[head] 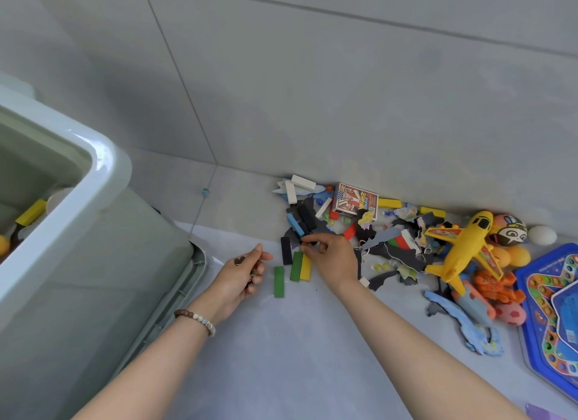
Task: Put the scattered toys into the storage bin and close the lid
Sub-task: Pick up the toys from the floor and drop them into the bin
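Right hand [331, 257] pinches a black block [309, 243] at the near-left edge of the pile [391, 231], thumb and fingertips narrow on it. Left hand [244, 272] is curled (maybe round small bits, cannot tell), just left of a green block [279, 281]. Bin [103, 169] stands open, well to the left, and the left hand is nearer it. Loose blocks lie with long axes pointing away from the person. Likely next: carry left, up over the rim. Lid [195, 272] is off, at the bin's base.
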### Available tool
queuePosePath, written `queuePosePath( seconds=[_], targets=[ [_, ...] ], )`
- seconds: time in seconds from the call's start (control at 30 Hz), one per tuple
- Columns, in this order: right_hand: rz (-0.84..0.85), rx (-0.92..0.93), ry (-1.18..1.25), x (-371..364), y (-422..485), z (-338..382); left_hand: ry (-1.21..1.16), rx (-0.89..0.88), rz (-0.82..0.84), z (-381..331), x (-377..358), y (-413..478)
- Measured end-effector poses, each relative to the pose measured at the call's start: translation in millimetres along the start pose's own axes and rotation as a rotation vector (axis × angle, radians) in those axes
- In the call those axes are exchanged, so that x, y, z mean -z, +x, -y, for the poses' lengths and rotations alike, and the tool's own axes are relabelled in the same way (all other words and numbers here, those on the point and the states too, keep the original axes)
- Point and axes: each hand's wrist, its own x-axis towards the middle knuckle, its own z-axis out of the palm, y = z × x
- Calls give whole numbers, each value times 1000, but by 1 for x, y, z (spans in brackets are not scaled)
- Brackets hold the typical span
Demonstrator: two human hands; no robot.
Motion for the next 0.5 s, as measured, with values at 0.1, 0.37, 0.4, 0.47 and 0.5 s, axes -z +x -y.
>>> queuePosePath(
  seconds=[0.1,0.37,0.4,0.47,0.5],
  targets=[
    [-12,12,-110,2,-2,3,-3,-4,-2,-1,1,0],
    [-32,-38,-155,4,-5,-2,-16,-11,0,-5,-3,0],
    [-21,-38,-105,4,-6,-2,-17,-12,1,-5,-4,0],
    [-25,-93,106,4,-8,-2,-16,-13,2,-6,-5,0],
    [-33,-170,283,6,-9,0,-14,-12,4,-6,-5,0]
  ],
)
